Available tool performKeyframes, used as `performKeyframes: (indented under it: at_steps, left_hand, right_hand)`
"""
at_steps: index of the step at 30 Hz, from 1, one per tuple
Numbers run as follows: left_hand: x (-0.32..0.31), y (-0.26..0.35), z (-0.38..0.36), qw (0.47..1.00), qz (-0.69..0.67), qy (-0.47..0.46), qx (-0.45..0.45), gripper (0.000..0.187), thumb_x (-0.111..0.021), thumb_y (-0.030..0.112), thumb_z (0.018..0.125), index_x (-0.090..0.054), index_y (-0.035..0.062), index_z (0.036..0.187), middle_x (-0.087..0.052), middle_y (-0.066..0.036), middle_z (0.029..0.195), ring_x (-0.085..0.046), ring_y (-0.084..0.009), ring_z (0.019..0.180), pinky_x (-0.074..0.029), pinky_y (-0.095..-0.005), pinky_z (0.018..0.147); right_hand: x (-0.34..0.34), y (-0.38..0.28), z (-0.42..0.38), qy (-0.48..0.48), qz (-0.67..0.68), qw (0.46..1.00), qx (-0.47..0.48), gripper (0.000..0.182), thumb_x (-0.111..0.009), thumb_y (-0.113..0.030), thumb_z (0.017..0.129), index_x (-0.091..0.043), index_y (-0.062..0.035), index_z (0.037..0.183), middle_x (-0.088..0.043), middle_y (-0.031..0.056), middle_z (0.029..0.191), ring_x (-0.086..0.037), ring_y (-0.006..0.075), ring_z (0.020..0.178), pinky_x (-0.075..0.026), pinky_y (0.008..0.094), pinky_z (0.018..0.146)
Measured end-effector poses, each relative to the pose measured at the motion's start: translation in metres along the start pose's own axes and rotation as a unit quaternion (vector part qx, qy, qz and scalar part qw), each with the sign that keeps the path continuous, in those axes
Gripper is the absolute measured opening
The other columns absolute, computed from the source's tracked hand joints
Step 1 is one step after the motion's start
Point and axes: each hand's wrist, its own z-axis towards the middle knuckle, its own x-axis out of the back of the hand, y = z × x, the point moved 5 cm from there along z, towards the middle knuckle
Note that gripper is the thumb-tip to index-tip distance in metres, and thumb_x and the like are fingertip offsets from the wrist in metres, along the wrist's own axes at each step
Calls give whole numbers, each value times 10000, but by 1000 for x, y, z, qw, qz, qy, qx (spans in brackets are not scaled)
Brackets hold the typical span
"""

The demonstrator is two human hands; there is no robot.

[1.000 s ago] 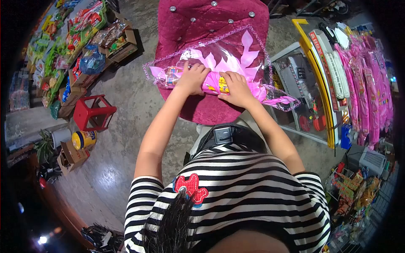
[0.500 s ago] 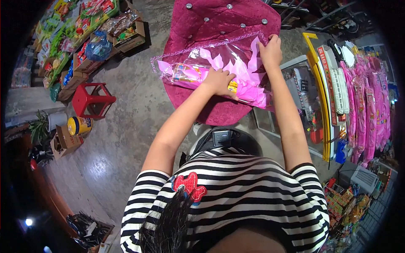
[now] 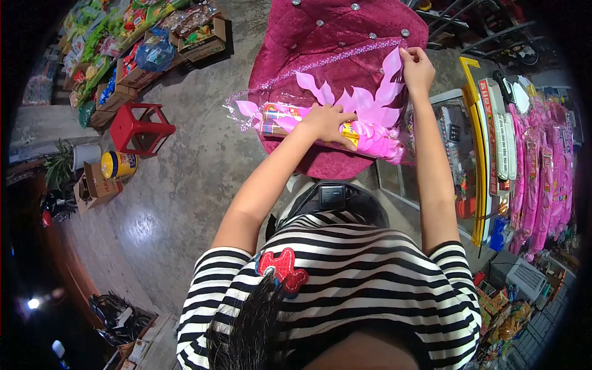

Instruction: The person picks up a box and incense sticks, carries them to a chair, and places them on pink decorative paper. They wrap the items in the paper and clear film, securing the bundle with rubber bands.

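Observation:
On a dark pink tufted chair (image 3: 345,46) lies a bundle of incense-like packs (image 3: 280,116) wrapped in clear film with pink leaf-shaped trim (image 3: 370,105). My left hand (image 3: 327,124) rests over the middle of the bundle, fingers spread, pressing it near a yellow label. The fingers of my right hand (image 3: 417,66) pinch the upper right corner of the clear film, which has a purple-and-white speckled edge. That edge runs diagonally from the right hand down to the left end of the bundle.
A red stool (image 3: 142,128), a yellow tub (image 3: 118,165) and open cardboard boxes stand on the floor at left. Packaged goods (image 3: 92,68) fill the upper left. At right are a yellow-edged frame (image 3: 473,148) and hanging pink packages (image 3: 542,179).
The right hand has moved slightly right and up, drawing the film's corner with it. The view has shifted, so the chair appears further right. The left hand still presses on the bundle.

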Motion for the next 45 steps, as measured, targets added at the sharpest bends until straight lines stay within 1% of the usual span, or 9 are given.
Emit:
performKeyframes:
  at_steps: [5,13,16,29,31,35,37,41,45]
  left_hand:
    - [5,8,-12,999,2,-42,-1,965,-689,771,538,-480,280,1342,-593,-172,1100,-564,-340,1088,-409,-543,870]
    - [-1,19,-21,996,71,-12,-53,1061,-864,323,515,-338,291,1436,-574,-191,1063,-572,-368,1004,-441,-477,860]
    - [-4,19,-22,996,46,-28,-68,1049,-861,306,519,-345,282,1433,-572,-202,1057,-574,-379,992,-453,-465,851]
    - [-13,12,-22,996,-48,-70,-22,970,-845,412,541,-416,235,1393,-528,-189,1189,-527,-384,1114,-493,-462,852]
    - [-6,11,-21,999,36,0,-19,940,-834,450,548,-439,265,1380,-480,-173,1264,-436,-369,1221,-480,-514,875]
    - [-6,0,-13,997,60,-54,1,983,-795,594,534,-417,349,1407,-444,-163,1356,-372,-369,1287,-348,-610,956]
    - [-13,-11,-9,996,39,-76,4,1058,-786,634,525,-373,317,1446,-468,-173,1347,-404,-357,1275,-321,-585,984]
    - [-10,-19,-12,999,-34,-23,10,1062,-797,626,522,-416,133,1383,-570,-187,1213,-512,-350,1180,-364,-507,974]
    - [-13,-12,-26,997,-54,29,40,935,-796,598,556,-476,41,1234,-609,-194,1137,-564,-377,1103,-410,-474,937]
  right_hand:
    - [5,5,8,4,23,1000,-11,261,-738,-313,787,-699,-69,868,-660,54,692,-615,153,652,-472,312,637]
    - [1,13,21,-13,39,998,-42,248,-747,-312,777,-710,-83,865,-666,20,686,-607,122,619,-467,274,613]
    - [3,14,23,-38,70,995,-61,252,-752,-314,774,-714,-84,872,-666,15,682,-611,105,594,-470,265,604]
    - [-3,-20,1,-96,171,980,-3,207,-746,-237,807,-719,-52,895,-660,-1,697,-568,54,553,-458,211,534]
    - [0,-26,-7,-101,184,978,-11,214,-742,-237,811,-716,-45,902,-659,2,704,-575,58,569,-463,215,543]
    - [7,-13,-17,-89,232,969,-15,239,-755,-232,808,-698,-12,884,-658,24,754,-597,86,565,-469,215,553]
    - [18,-18,-35,-124,206,970,-22,271,-753,-214,814,-676,-29,995,-643,59,909,-615,95,665,-482,221,601]
    - [50,-35,-99,21,186,971,151,479,-728,-162,830,-516,-71,1250,-515,135,1190,-589,197,990,-486,300,800]
    - [22,-27,-180,-340,-14,895,288,729,-794,-161,691,-442,-92,1325,-459,168,1313,-482,352,1181,-355,456,1032]
